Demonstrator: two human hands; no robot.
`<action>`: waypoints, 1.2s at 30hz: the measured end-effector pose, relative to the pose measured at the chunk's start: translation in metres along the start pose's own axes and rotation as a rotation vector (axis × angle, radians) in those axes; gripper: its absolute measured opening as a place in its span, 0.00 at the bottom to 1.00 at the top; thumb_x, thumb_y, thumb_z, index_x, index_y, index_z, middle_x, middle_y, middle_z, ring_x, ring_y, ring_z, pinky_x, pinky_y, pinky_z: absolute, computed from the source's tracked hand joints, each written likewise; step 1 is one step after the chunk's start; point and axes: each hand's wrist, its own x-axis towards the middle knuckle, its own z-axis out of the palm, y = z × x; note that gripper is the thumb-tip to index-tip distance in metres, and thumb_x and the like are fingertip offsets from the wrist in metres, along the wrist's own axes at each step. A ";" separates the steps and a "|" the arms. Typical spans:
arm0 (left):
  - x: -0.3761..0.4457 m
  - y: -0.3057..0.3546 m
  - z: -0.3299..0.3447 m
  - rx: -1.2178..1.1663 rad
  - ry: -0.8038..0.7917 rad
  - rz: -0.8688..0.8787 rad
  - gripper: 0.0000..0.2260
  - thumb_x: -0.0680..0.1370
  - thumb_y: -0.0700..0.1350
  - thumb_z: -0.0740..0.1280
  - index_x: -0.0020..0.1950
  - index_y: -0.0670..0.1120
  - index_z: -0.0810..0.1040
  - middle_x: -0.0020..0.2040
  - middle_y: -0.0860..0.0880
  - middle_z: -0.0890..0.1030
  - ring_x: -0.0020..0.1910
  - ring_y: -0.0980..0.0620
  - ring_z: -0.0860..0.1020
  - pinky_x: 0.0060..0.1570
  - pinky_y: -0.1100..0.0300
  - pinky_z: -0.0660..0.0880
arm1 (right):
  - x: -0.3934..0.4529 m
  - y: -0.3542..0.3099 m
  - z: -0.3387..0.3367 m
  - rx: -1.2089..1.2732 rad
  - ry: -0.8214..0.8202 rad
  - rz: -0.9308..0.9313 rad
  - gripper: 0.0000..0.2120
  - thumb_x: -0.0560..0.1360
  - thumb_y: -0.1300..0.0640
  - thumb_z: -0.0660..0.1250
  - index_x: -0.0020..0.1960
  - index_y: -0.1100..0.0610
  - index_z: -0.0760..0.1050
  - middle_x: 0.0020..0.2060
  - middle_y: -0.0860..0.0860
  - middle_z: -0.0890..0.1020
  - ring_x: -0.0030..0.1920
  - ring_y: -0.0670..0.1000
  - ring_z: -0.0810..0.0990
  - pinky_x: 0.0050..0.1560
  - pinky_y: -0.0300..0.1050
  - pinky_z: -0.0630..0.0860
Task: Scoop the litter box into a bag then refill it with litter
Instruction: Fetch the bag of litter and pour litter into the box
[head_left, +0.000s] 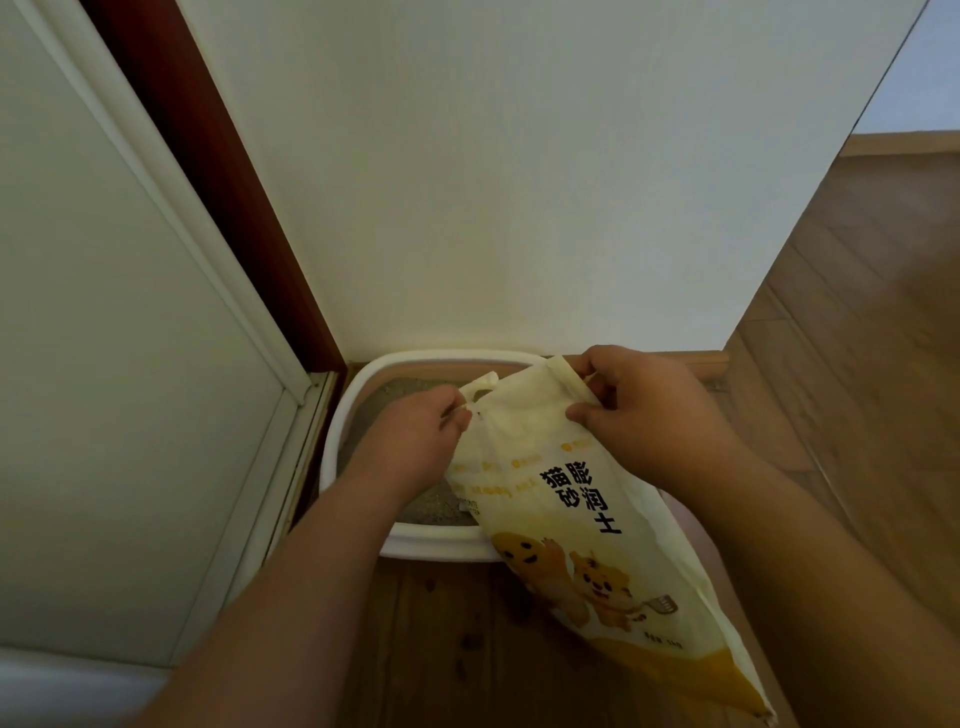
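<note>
Head view: both hands pinch the far, top edge of the litter bag (587, 525), the left hand (415, 441) at its handle corner, the right hand (649, 410) at the other corner. Its long axis runs from near right, over the floor (441, 649), up to far left above the litter box (337, 441). That box sits against the wall (493, 182), with open room only to the right.
</note>
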 end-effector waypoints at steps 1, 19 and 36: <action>-0.001 0.002 0.002 -0.032 0.025 0.006 0.08 0.85 0.52 0.61 0.53 0.52 0.78 0.48 0.54 0.81 0.48 0.52 0.78 0.51 0.49 0.79 | 0.000 0.000 0.000 0.001 0.002 -0.001 0.08 0.76 0.53 0.72 0.54 0.45 0.78 0.41 0.41 0.80 0.43 0.42 0.78 0.43 0.44 0.78; -0.034 0.066 0.025 -0.211 0.275 0.375 0.06 0.84 0.46 0.63 0.52 0.49 0.79 0.46 0.54 0.79 0.47 0.56 0.75 0.48 0.57 0.74 | -0.003 0.001 -0.003 0.058 0.013 0.092 0.11 0.71 0.48 0.78 0.40 0.45 0.75 0.39 0.44 0.81 0.37 0.43 0.78 0.31 0.38 0.70; -0.002 0.055 0.025 -0.271 -0.099 0.102 0.34 0.81 0.37 0.62 0.80 0.65 0.58 0.83 0.56 0.57 0.79 0.55 0.61 0.77 0.49 0.63 | -0.019 0.033 -0.033 0.122 0.094 0.169 0.14 0.68 0.49 0.80 0.38 0.57 0.79 0.32 0.50 0.80 0.33 0.50 0.79 0.27 0.40 0.70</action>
